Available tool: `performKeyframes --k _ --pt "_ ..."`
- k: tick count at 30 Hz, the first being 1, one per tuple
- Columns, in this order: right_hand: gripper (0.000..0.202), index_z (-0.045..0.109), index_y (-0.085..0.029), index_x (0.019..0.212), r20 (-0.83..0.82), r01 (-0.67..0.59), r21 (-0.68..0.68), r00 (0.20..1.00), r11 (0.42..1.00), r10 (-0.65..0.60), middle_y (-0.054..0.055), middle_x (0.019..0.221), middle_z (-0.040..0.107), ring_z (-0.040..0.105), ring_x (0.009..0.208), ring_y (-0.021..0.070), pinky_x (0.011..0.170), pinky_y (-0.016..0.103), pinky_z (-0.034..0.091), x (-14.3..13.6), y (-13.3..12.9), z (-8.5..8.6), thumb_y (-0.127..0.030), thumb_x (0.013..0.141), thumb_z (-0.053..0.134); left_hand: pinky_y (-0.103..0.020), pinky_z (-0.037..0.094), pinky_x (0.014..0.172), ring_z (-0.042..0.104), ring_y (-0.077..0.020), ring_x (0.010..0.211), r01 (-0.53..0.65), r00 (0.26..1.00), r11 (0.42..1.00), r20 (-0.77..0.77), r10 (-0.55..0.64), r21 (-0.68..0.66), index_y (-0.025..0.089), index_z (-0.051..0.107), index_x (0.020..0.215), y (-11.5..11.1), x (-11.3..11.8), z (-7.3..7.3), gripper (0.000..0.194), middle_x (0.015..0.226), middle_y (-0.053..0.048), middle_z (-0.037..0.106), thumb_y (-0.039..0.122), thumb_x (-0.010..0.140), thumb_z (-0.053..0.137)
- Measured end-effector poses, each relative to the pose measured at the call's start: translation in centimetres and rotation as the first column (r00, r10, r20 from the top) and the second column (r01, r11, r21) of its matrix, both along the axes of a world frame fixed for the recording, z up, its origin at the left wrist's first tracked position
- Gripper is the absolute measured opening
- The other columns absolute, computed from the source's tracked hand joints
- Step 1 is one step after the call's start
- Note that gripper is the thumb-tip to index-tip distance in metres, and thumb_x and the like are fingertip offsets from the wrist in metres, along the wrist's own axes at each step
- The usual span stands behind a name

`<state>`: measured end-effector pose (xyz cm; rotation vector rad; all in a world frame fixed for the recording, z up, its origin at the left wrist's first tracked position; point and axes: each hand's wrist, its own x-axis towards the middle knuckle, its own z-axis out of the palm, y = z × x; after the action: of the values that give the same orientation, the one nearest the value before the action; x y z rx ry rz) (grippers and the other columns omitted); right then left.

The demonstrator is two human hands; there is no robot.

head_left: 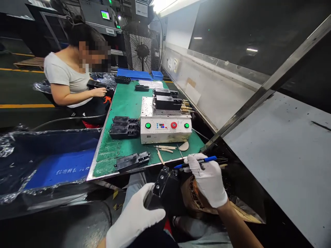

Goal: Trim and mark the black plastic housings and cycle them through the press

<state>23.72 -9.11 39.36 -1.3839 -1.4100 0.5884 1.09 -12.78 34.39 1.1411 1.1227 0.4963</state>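
Observation:
My left hand (pixel 136 217), in a white glove, is closed around a black plastic housing (pixel 160 182) with round metal inserts at its end. The housing is tilted in front of the bench's near edge, above my lap. A blue marker pen (pixel 209 159) is pinched in my gloved right hand (pixel 210 182). Its blue tip points left, close to the end of the housing; whether the two touch I cannot tell. Another black housing (pixel 132 161) lies on the near left corner of the green bench top (pixel 103 160).
A white machine (pixel 165 134) with buttons bears another housing (pixel 168 102). Nippers (pixel 165 148) lie before it, and several housings (pixel 124 127) sit left of it. A co-worker (pixel 69 79) sits beyond the bench's left edge. A metal frame bar (pixel 243 110) slants along the right.

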Motion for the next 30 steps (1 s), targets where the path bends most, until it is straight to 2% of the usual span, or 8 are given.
performKeyframes --k 5,9,15,20,24,30 --pt "0.035 0.07 -0.021 0.08 0.001 -0.06 -0.04 0.998 0.997 0.06 0.004 0.073 0.073 0.072 0.059 0.0173 0.059 0.026 0.061 -0.9 0.6 -0.9 -0.049 0.098 0.062 -0.031 0.053 0.081 0.068 -0.0249 0.094 0.017 1.0 0.999 0.009 -0.017 0.028 0.023 0.063 0.113 -0.3 0.4 0.6 0.046 0.103 -0.002 0.075 0.019 0.068 0.065" --pt "0.037 0.07 -0.021 0.079 0.01 -0.021 0.03 1.0 0.999 0.021 0.004 0.072 0.073 0.071 0.058 0.0167 0.059 0.026 0.061 -0.8 0.9 -0.6 -0.051 0.098 0.061 -0.033 0.053 0.087 0.069 -0.0276 0.102 0.011 1.0 1.0 -0.025 -0.01 0.029 0.023 0.064 0.114 -0.4 0.4 0.6 0.047 0.106 -0.004 0.075 0.02 0.067 0.067" --pt "0.034 0.069 -0.022 0.075 0.062 -0.097 0.028 0.994 0.995 0.096 0.003 0.071 0.074 0.071 0.062 0.0163 0.06 0.023 0.059 -1.9 -0.6 1.2 -0.044 0.099 0.06 -0.033 0.053 0.088 0.069 -0.0269 0.102 0.002 1.0 0.998 -0.019 -0.001 0.062 0.022 0.064 0.112 -0.4 0.4 0.5 0.044 0.105 -0.004 0.075 0.02 0.068 0.066" --pt "0.029 0.068 -0.021 0.075 0.148 -0.195 0.019 0.971 0.981 0.19 0.002 0.069 0.071 0.067 0.062 0.0141 0.062 0.023 0.055 -2.4 -1.1 0.4 -0.034 0.1 0.059 -0.032 0.053 0.085 0.069 -0.0251 0.096 0.003 1.0 0.998 -0.024 -0.001 0.061 0.022 0.063 0.113 -0.3 0.5 0.7 0.043 0.104 -0.003 0.075 0.021 0.07 0.067" --pt "0.03 0.065 -0.022 0.072 0.181 -0.186 0.049 0.968 0.981 0.175 0.002 0.071 0.07 0.068 0.066 0.0149 0.064 0.025 0.055 -2.2 -1.1 -0.1 -0.03 0.1 0.059 -0.032 0.053 0.084 0.069 -0.0251 0.095 0.003 1.0 0.998 -0.027 -0.001 0.058 0.022 0.063 0.112 -0.2 0.6 0.9 0.042 0.103 -0.003 0.075 0.021 0.07 0.068" --pt "0.026 0.064 -0.022 0.073 0.161 -0.184 0.133 0.974 0.974 0.162 0.001 0.072 0.071 0.069 0.067 0.014 0.065 0.024 0.056 -2.8 -2.7 0.8 -0.022 0.098 0.06 -0.032 0.053 0.081 0.068 -0.0244 0.093 0.01 0.999 0.999 -0.033 -0.009 0.052 0.021 0.064 0.109 0.1 0.8 0.3 0.038 0.102 -0.002 0.075 0.023 0.071 0.07"
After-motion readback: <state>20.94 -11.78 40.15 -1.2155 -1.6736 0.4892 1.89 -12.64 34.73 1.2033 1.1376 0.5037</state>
